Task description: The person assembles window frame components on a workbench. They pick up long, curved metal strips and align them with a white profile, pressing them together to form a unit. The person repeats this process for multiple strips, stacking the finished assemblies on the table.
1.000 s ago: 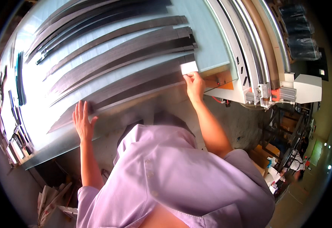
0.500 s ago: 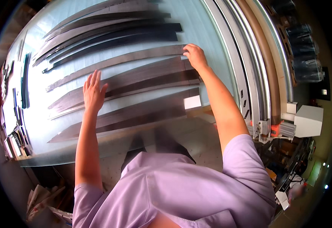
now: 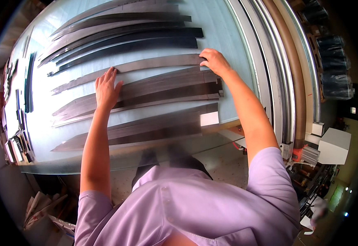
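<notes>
A long, narrow dark grey strip (image 3: 158, 63) lies across the glass-like table top (image 3: 222, 45). My left hand (image 3: 107, 89) rests on it left of its middle, fingers stretched out and fingertips at the strip. At the strip's right end is my right hand (image 3: 216, 62), its fingers and thumb bent around the two edges of that end. Nearer to me lie wide dark grey pieces (image 3: 162, 89), tapering to the left, partly overlapped and partly behind my left forearm. Closest is another dark tapered piece (image 3: 158, 127), with a small white rectangle (image 3: 209, 119) at its right end.
Several black and grey strips (image 3: 134, 43) lie farther back. Small dark pieces (image 3: 18, 148) are piled along the left edge. Metal rails (image 3: 275, 61) and a brown roller (image 3: 291, 61) run along the right, near a white box (image 3: 334, 145). Wrapped black rolls (image 3: 335, 85) stand beyond.
My left hand has moved slightly farther out and its fingertips now reach the strip. My right hand stays at the strip's right end, its fingers more bent. The whole view has shifted a little.
</notes>
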Demonstrator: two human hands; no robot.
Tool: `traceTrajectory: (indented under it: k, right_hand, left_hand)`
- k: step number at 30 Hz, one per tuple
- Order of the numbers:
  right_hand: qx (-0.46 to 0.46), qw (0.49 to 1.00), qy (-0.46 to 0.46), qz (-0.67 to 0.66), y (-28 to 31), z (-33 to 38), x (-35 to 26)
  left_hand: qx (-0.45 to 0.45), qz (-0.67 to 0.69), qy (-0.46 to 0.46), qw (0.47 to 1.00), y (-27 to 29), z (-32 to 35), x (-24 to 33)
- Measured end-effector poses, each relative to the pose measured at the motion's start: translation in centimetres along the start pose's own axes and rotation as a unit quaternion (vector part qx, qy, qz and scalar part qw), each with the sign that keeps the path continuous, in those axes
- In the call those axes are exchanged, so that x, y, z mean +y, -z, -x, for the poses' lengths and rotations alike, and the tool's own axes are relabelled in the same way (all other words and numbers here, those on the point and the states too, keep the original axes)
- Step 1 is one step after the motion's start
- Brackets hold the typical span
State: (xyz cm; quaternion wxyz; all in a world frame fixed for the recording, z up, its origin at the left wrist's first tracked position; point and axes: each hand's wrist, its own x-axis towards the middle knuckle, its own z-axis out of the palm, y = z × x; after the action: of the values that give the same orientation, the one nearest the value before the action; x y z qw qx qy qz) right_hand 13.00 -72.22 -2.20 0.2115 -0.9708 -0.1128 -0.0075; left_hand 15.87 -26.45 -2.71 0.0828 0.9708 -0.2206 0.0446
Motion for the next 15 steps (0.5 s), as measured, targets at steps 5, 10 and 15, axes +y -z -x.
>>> traceTrajectory:
  k: [5,10,15]
  right_hand:
    - [0.021,0.996,0.073,0.039,-0.4,0.5,0.9]
    - [0.029,0.982,0.097,0.160,-0.6,0.5,1.4]
    - [0.188,0.976,0.070,0.084,2.8,-0.4,-2.3]
  left_hand:
    - [0.002,0.007,0.008,1.000,0.0,-0.1,0.0]
    - [0.009,0.010,-0.001,1.000,-0.2,-0.1,0.1]
    - [0.038,0.053,0.012,0.998,-0.3,-0.1,0.2]
